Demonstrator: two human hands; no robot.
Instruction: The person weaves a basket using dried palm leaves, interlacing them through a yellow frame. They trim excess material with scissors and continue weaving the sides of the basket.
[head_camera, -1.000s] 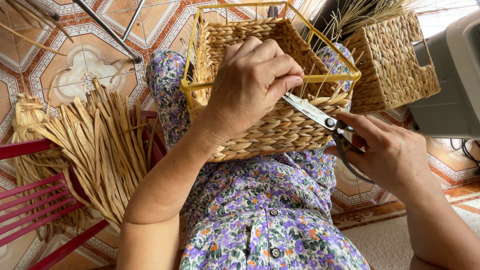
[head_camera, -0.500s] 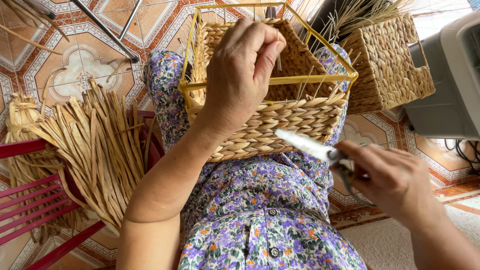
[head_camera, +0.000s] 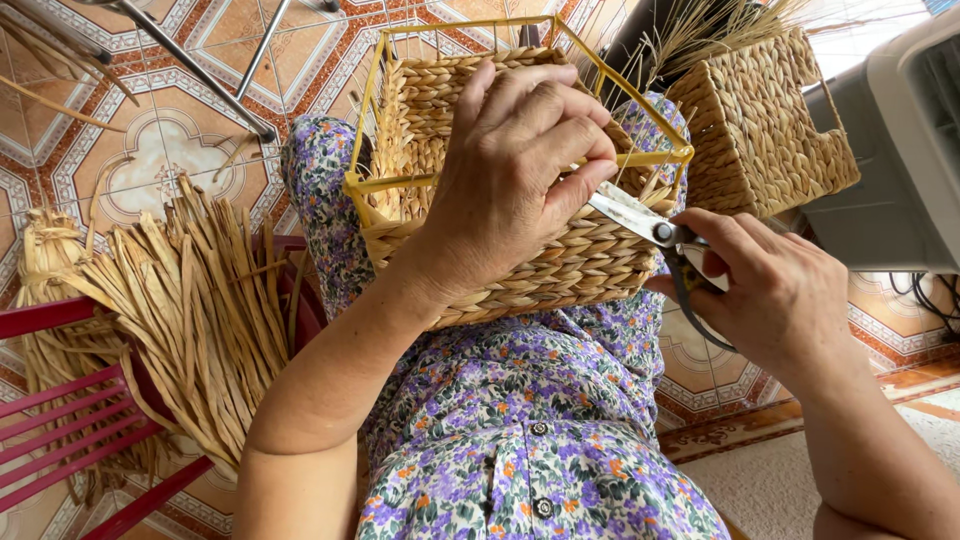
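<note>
Far left, a red slatted chair (head_camera: 60, 420) is seen w/ a big bundle of dried straw strips (head_camera: 185, 320) laid over it, some strands trailing down toward the patterned floor tiles (head_camera: 150, 150). Metal legs (head_camera: 190, 60) of some furniture are visible up top-left.

Center: a half-woven basket (head_camera: 540, 270) is propped on the lap, against a purple floral dress (head_camera: 530, 440). The weave is wrapped around a yellow wire frame (head_camera: 500, 175), w/ the top part of the frame left bare, and the basket is tipped so its opening faces away from the cam. The left hand (head_camera: 510, 185) is draped over the near rim, fingers curled over the frame and weave, so the basket is gripped firmly at the top edge. The thumb is pressed down near the right corner, just beside the blades.

Right of that, scissors (head_camera: 655, 235) are held in the right hand (head_camera: 775, 295), fingers closed round the dark handles. The blade tips are pointed at the basket's rim right by the left thumb; whether a strand is actually between the blades can't be told, it's hidden by the thumb.

Further right, a finished woven basket (head_camera: 770, 130) is seen sitting on its side, w/ loose straw ends sticking up behind it. At the far right edge a grey plastic appliance (head_camera: 900, 150) is partly in view, cables under it.
</note>
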